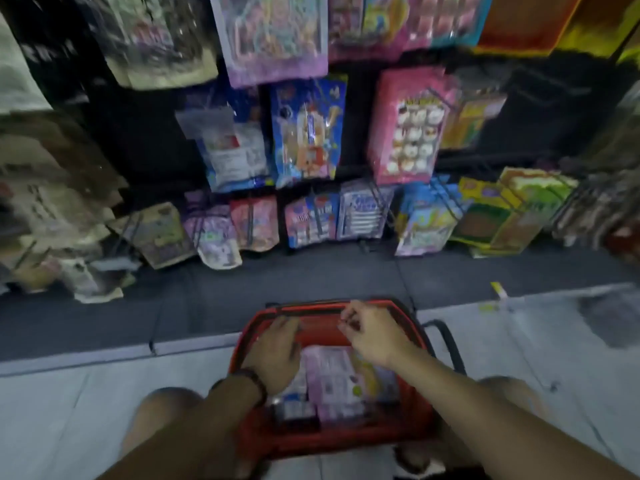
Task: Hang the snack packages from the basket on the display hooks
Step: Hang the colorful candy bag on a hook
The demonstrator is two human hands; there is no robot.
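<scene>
Pick-up step. Inside the basket (pixel 329 441), left hand (pixel 277 348) lies flat on snack packages (pixel 332 375); right hand (pixel 370 337) curled, grip indiscernible through blur. Next: pinch one package's top and raise it to the display hooks (pixel 440 95) beyond the basket.

We see a pale tiled floor (pixel 86 403) below us, and a dark strip (pixel 104 317) runs across it at the foot of the display. A small yellow tag (pixel 498 291) lies where the two meet, off to the right. Goods already hang on the display: a pink pack (pixel 408 126) with rows of white rounds, a blue pack (pixel 308 133) just left of it, a lilac pack (pixel 273 36) above, and green-and-yellow boxes (pixel 502 216) low on the right. Our bare knees (pixel 162 414) show at the bottom. The printing is too blurred for us to read.
</scene>
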